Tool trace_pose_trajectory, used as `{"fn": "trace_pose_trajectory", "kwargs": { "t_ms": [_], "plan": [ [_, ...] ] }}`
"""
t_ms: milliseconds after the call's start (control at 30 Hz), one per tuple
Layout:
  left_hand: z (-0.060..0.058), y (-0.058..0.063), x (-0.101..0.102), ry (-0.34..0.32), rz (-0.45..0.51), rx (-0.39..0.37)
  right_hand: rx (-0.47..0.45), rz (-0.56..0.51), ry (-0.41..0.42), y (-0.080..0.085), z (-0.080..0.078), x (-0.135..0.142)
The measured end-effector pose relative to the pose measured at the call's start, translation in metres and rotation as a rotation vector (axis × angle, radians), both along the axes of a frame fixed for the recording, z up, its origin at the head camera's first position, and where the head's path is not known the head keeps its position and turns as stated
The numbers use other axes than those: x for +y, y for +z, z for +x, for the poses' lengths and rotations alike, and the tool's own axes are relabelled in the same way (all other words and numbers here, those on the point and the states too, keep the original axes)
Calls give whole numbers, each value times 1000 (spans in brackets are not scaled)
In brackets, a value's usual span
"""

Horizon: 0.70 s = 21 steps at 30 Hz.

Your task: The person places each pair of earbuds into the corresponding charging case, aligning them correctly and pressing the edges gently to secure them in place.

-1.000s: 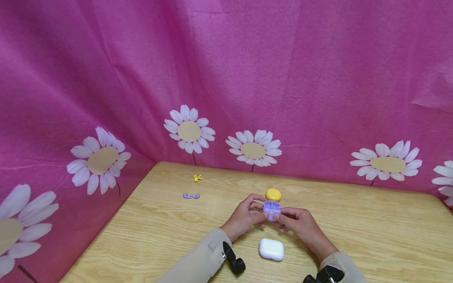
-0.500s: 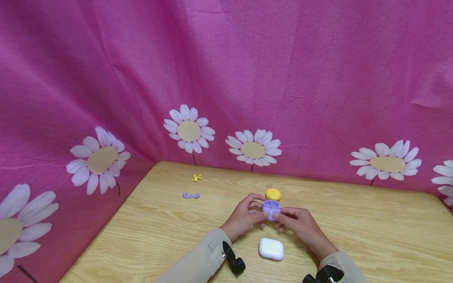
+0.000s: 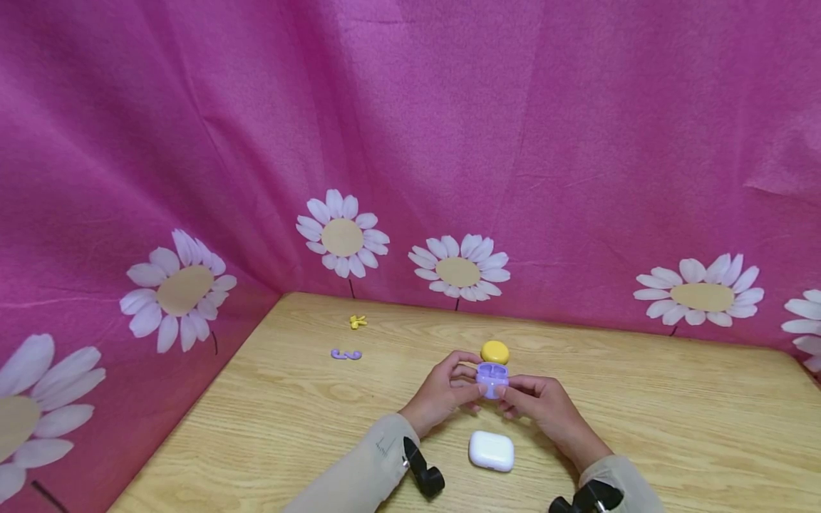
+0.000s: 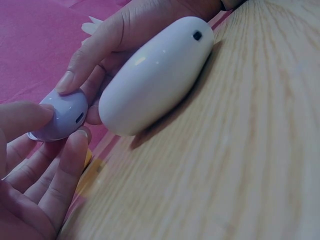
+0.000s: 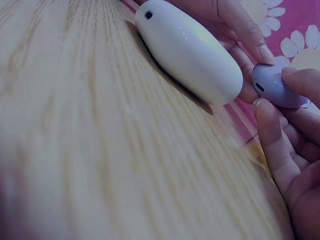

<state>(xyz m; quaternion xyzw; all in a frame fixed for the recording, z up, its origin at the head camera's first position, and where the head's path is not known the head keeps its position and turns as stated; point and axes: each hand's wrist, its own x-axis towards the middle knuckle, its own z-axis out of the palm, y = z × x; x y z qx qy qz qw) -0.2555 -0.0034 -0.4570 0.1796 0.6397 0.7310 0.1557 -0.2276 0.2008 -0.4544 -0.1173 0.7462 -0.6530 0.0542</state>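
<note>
Head view: purple case (image 3: 492,381) pinched between left fingers (image 3: 471,393), right fingers (image 3: 518,400).

Desk (image 3: 256,427) with cloth (image 3: 410,128) behind and along left side. Middle case (image 3: 492,380) between left grip (image 3: 442,392) and right grip (image 3: 545,406), held by both. Rear case (image 3: 495,352) on desk, just behind middle case. Front case (image 3: 492,451) on desk, before middle case, between forearms. Well left of cases, near desk's back left corner: rear earbuds (image 3: 355,323); front earbuds (image 3: 337,355) before them, slightly left.
</note>
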Motion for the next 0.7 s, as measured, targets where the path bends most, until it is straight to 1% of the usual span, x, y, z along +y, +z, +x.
{"fn": "trace_pose_trajectory", "kwargs": {
  "t_ms": [300, 500, 700],
  "plan": [
    [2, 1, -2, 23, -12, -12, -31, 0, -8, -1, -1, -2],
    [2, 0, -3, 25, -8, -1, -12, -8, 13, -1, -1, -3],
    [-1, 0, 1, 9, -1, 6, -32, 7, -27, 1, 0, -1]
  ]
}}
